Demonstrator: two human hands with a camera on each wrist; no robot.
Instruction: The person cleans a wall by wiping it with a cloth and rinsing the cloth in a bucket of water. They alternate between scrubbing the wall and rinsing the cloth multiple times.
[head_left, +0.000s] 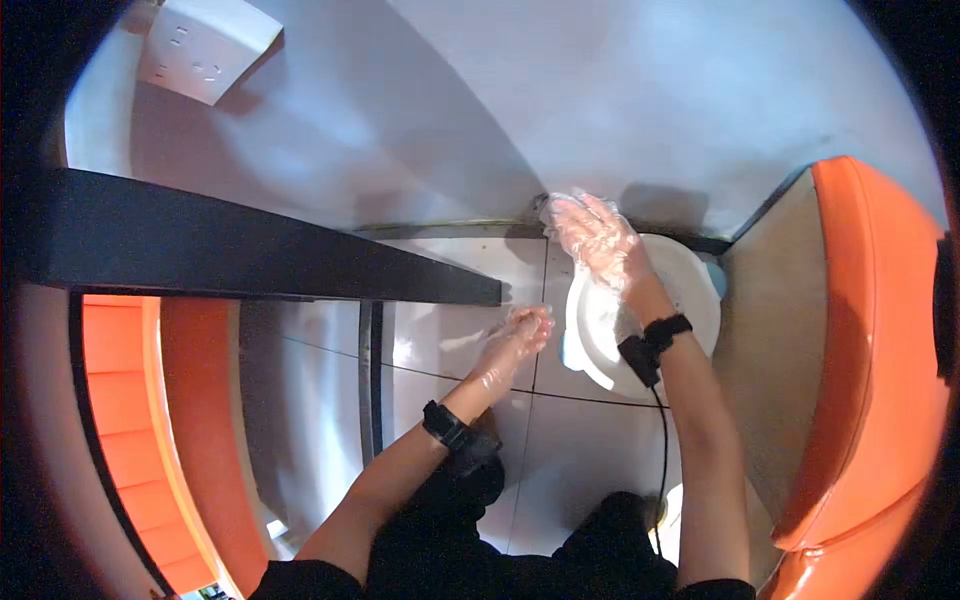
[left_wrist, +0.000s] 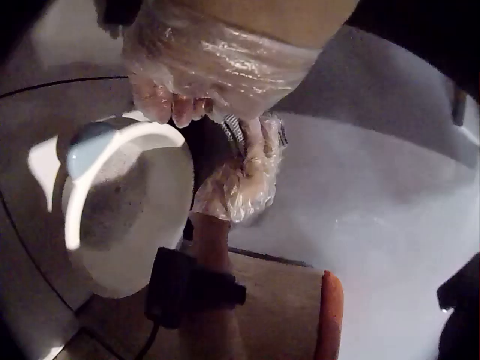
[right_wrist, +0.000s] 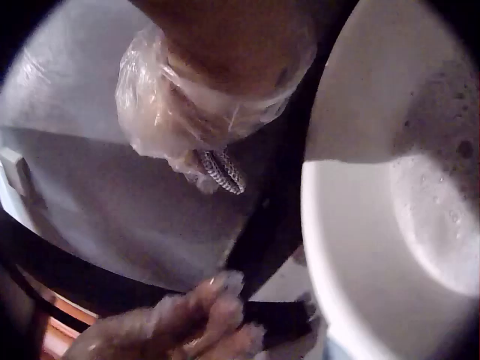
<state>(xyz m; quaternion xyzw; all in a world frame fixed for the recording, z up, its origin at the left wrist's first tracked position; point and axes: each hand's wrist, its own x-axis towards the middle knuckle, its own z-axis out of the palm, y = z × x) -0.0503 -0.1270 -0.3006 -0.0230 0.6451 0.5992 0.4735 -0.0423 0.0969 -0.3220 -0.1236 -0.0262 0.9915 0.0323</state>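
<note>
My right hand (head_left: 595, 235), in a clear plastic glove, is at the foot of the wall, left of and beyond a white bucket (head_left: 708, 300). It holds a grey ribbed cloth (right_wrist: 222, 172) whose folded edge sticks out below the glove; the palm hides most of it. In the left wrist view, bits of the cloth show on both sides of the fingers. My left hand (head_left: 515, 338), also gloved, hangs over the floor tiles with loosely bent fingers and holds nothing. Sudsy water (right_wrist: 442, 202) lies in the bucket.
A dark beam (head_left: 270, 240) juts in from the left, its end close to my left hand. An orange padded seat (head_left: 860, 380) stands at the right beside the bucket. The pale wall (head_left: 640, 90) rises ahead, with a socket plate (head_left: 205, 50) at upper left.
</note>
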